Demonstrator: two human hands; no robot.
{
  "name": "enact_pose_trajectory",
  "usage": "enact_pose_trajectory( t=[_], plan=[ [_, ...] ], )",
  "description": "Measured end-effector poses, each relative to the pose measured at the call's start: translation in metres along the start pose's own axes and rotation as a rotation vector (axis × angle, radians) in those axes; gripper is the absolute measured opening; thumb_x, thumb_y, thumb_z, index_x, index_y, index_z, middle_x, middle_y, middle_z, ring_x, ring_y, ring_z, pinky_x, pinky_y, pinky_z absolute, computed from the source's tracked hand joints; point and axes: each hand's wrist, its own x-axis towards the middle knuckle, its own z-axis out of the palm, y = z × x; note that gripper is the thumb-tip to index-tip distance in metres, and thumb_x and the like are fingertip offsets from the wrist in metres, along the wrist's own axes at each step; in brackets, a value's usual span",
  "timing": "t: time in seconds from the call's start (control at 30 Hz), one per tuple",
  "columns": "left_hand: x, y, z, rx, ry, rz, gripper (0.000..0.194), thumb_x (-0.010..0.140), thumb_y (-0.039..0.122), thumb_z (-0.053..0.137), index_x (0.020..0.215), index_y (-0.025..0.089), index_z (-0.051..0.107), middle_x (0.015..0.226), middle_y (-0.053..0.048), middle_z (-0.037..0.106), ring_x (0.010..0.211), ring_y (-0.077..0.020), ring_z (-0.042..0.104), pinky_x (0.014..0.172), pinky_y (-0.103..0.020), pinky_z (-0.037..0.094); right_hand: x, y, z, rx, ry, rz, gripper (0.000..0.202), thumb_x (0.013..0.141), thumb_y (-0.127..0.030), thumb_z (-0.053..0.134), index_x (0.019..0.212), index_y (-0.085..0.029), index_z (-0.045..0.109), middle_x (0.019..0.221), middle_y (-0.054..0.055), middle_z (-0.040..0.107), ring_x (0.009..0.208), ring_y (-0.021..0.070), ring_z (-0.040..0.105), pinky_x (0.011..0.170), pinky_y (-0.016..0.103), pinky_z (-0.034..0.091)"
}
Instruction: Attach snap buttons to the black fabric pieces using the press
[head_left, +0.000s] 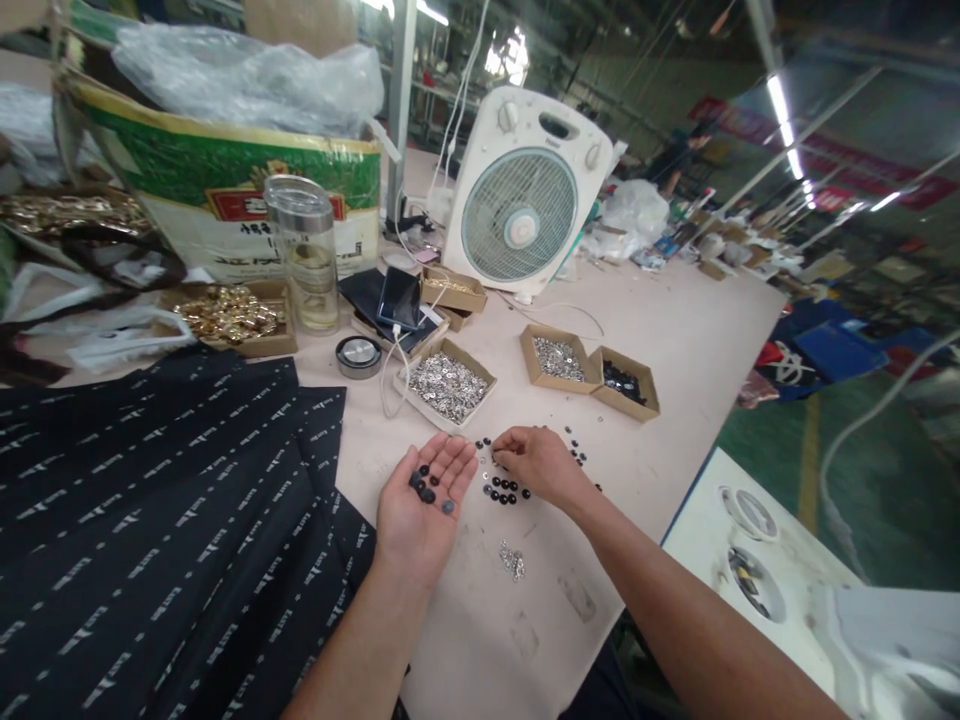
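Observation:
My left hand [424,500] is turned palm up with its fingers stretched out, and it holds several small black snap buttons [425,484] in the palm. To its right, my right hand [541,462] is low over the tabletop, thumb and fingers pinched together. What lies between those fingertips is hidden. Just below that hand, black snap buttons [504,490] lie in short rows on the table. More of them [576,450] are scattered beyond it. A small heap of silver metal rings [513,561] lies nearer to me.
Open boxes of silver pieces [450,388], mixed metal parts [556,360] and black pieces [626,382] stand behind the hands. Printed dark fabric [165,540] covers the left. Farther back are a glass jar [309,270], phone [400,298] and box fan [525,200]. A white machine [772,560] adjoins the right edge.

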Motion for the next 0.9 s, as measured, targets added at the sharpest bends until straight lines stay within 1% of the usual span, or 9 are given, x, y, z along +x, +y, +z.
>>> enact_pose_trajectory(
  t=[0.17, 0.27, 0.5, 0.63, 0.73, 0.8, 0.9],
  plan=[
    [0.0, -0.001, 0.0, -0.003, 0.001, 0.0, 0.029, 0.092, 0.027, 0.046, 0.103, 0.009, 0.066, 0.104, -0.017, 0.069, 0.105, -0.0278, 0.066, 0.09, -0.04, 0.057, 0.0, -0.012, -0.003, -0.227, 0.036, 0.023, 0.014, 0.076, -0.023, 0.062, 0.084, -0.024, 0.074, 0.079, -0.001, 0.074, 0.068, 0.0145, 0.062, 0.06, 0.024, 0.039],
    [0.0, -0.001, 0.0, -0.003, -0.007, -0.006, 0.029, 0.092, 0.027, 0.046, 0.103, 0.01, 0.065, 0.103, -0.017, 0.069, 0.106, -0.0275, 0.066, 0.09, -0.04, 0.057, -0.002, -0.014, -0.004, -0.282, 0.043, 0.01, 0.013, 0.079, -0.026, 0.062, 0.084, -0.025, 0.074, 0.08, 0.0, 0.074, 0.071, 0.0151, 0.062, 0.063, 0.024, 0.039],
    [0.0, -0.001, -0.002, -0.008, -0.018, -0.01, 0.028, 0.092, 0.026, 0.047, 0.105, 0.01, 0.066, 0.105, -0.017, 0.069, 0.108, -0.0275, 0.065, 0.091, -0.041, 0.056, -0.006, -0.004, -0.005, -0.208, 0.068, -0.064, 0.018, 0.085, -0.027, 0.056, 0.088, -0.024, 0.074, 0.086, 0.0, 0.074, 0.081, 0.0169, 0.064, 0.075, 0.026, 0.043],
    [0.0, -0.001, -0.002, -0.008, -0.014, -0.008, 0.028, 0.092, 0.026, 0.047, 0.105, 0.01, 0.066, 0.106, -0.018, 0.069, 0.108, -0.0278, 0.065, 0.091, -0.041, 0.056, -0.008, -0.001, -0.01, -0.13, 0.076, -0.075, 0.022, 0.088, -0.029, 0.051, 0.089, -0.023, 0.073, 0.088, 0.0, 0.074, 0.079, 0.0164, 0.064, 0.072, 0.026, 0.043],
    [0.0, -0.002, -0.003, -0.001, -0.022, -0.001, 0.028, 0.092, 0.027, 0.047, 0.104, 0.009, 0.066, 0.105, -0.018, 0.069, 0.107, -0.0282, 0.065, 0.091, -0.041, 0.056, -0.01, -0.001, -0.013, -0.126, 0.081, -0.073, 0.02, 0.086, -0.028, 0.053, 0.087, -0.023, 0.073, 0.086, 0.0, 0.074, 0.078, 0.0162, 0.064, 0.071, 0.026, 0.042],
    [0.0, -0.002, -0.003, -0.003, -0.023, -0.001, 0.028, 0.092, 0.026, 0.047, 0.103, 0.009, 0.066, 0.104, -0.018, 0.069, 0.106, -0.0279, 0.066, 0.091, -0.04, 0.056, -0.012, -0.001, -0.014, -0.133, 0.073, -0.097, 0.019, 0.086, -0.028, 0.054, 0.087, -0.024, 0.073, 0.089, -0.001, 0.073, 0.081, 0.016, 0.063, 0.072, 0.026, 0.042],
    [0.0, -0.002, -0.002, -0.006, -0.023, -0.011, 0.028, 0.092, 0.026, 0.047, 0.104, 0.01, 0.066, 0.103, -0.017, 0.07, 0.105, -0.0269, 0.066, 0.091, -0.041, 0.056, -0.015, -0.001, -0.013, -0.153, 0.032, -0.125, 0.017, 0.084, -0.028, 0.057, 0.086, -0.026, 0.074, 0.092, -0.001, 0.072, 0.084, 0.0157, 0.062, 0.071, 0.025, 0.041]
  ],
)
